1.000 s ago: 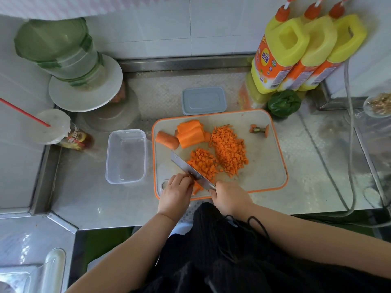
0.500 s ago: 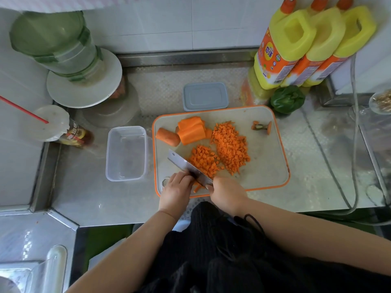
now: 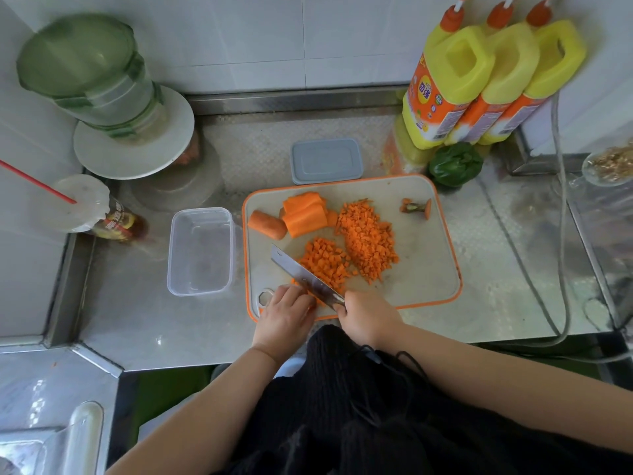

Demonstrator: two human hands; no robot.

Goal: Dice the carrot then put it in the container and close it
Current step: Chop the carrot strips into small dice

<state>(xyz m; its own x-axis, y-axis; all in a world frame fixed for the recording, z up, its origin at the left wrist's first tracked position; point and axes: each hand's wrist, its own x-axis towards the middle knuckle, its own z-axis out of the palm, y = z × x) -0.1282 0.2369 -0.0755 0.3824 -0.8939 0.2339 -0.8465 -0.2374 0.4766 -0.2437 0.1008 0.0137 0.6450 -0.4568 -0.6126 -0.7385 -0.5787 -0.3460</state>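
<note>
A right hand [image 3: 368,317] grips the knife [image 3: 305,277], dicing carrot strips [image 3: 317,301] pinned under the left hand's [image 3: 284,315] curled fingers. With fingertips so near the blade, a slip could nick them.

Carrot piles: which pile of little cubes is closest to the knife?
The chunkier diced pile, lying against the knife blade. The finer-cut pile sits farther right, away from the blade.

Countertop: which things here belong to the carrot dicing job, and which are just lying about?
Job: knife, diced carrot, uncut carrot pieces, cutting board, clear container, grey lid.

Lying about: yellow detergent bottles, green pepper, drink cup, green jar.
</note>
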